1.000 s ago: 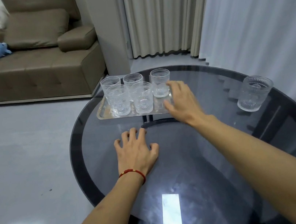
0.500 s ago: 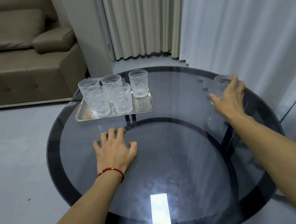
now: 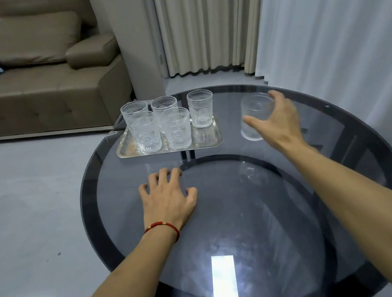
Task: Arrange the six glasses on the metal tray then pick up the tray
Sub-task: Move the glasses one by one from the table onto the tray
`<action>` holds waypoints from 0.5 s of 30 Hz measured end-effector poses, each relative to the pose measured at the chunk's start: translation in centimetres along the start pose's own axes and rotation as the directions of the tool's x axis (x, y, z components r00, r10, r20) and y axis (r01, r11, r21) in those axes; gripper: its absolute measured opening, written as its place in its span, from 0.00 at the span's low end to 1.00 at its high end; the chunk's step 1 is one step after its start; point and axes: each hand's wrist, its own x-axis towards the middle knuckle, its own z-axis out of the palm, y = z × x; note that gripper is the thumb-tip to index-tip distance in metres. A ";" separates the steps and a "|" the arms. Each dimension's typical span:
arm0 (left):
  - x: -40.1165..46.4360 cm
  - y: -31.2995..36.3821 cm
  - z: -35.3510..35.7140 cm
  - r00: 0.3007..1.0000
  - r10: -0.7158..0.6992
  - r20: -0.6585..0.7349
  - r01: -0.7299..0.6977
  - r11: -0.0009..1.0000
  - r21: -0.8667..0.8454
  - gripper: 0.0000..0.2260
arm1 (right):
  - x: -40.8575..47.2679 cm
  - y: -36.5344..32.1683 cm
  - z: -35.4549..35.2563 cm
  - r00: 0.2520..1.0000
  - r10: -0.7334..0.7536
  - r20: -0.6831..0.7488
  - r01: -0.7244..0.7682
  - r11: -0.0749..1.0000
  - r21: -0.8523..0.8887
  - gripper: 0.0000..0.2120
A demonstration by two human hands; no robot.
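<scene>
A metal tray (image 3: 207, 138) lies at the far left of a round dark glass table (image 3: 263, 214). Several clear ribbed glasses stand on it in two rows; the front right spot is bare. My right hand (image 3: 276, 121) holds one more clear glass (image 3: 253, 116) just right of the tray, thumb in front, fingers behind; the glass is blurred and I cannot tell whether it touches the table. My left hand (image 3: 169, 200), with a red cord at the wrist, rests flat on the table in front of the tray, fingers spread.
A brown sofa (image 3: 37, 95) with soft toys stands at the back left on a grey floor. Curtains (image 3: 208, 19) hang behind the table and along the right. A bright ceiling light is mirrored near the table's front edge.
My right hand closed on the lone glass at the table's right edge and carried it left, up beside the tray. My left hand stayed flat on the table.
</scene>
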 end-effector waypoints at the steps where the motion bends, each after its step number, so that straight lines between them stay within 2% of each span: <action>1: 0.0 0.0 0.0 1.000 -0.001 -0.001 0.001 1.000 -0.004 0.21 | 0.0 -1.4 0.9 0.999 -0.028 0.024 0.027 0.998 0.055 0.44; 5: 0.0 0.0 0.0 1.000 -0.011 -0.004 0.011 1.000 -0.019 0.20 | -0.1 -5.8 4.4 0.990 -0.039 0.136 0.014 0.984 0.175 0.45; 15: 0.0 0.0 -0.1 1.000 -0.011 -0.004 0.011 1.000 -0.026 0.21 | 0.1 -7.0 8.9 0.971 -0.022 0.238 -0.006 0.993 0.115 0.45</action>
